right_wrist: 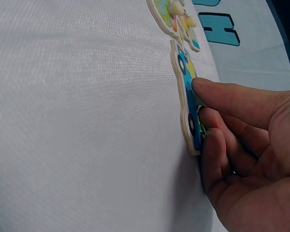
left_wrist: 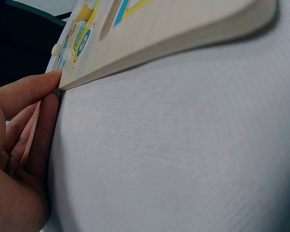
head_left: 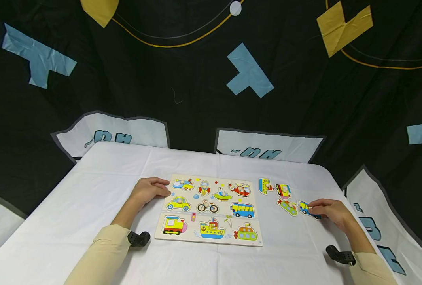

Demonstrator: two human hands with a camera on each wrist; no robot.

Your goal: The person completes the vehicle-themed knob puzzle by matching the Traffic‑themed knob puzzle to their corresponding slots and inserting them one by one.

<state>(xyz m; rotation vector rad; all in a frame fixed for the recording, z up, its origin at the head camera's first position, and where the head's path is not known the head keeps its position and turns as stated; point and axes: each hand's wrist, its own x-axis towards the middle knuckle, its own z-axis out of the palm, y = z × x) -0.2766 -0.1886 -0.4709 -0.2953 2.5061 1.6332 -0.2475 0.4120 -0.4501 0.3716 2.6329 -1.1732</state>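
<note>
A wooden peg puzzle board [head_left: 193,236] with vehicle pictures lies on the white table. My left hand [head_left: 149,192] is at its left edge; in the left wrist view the thumb and a finger [left_wrist: 49,108] pinch that edge. Right of the board, my right hand [head_left: 330,211] pinches a blue and yellow bus piece [head_left: 304,207]. In the right wrist view the bus piece [right_wrist: 184,104] shows its wheels and wooden side; the fingers hide its knob. Whether it touches the cloth, I cannot tell.
Beside the bus piece lie a submarine piece [head_left: 288,207], a train piece [head_left: 283,190] and a ship piece [head_left: 264,185]. Knobbed pieces such as the car [head_left: 178,203] and helicopter [head_left: 240,190] sit in the board. A black curtain [head_left: 196,99] hangs behind the table.
</note>
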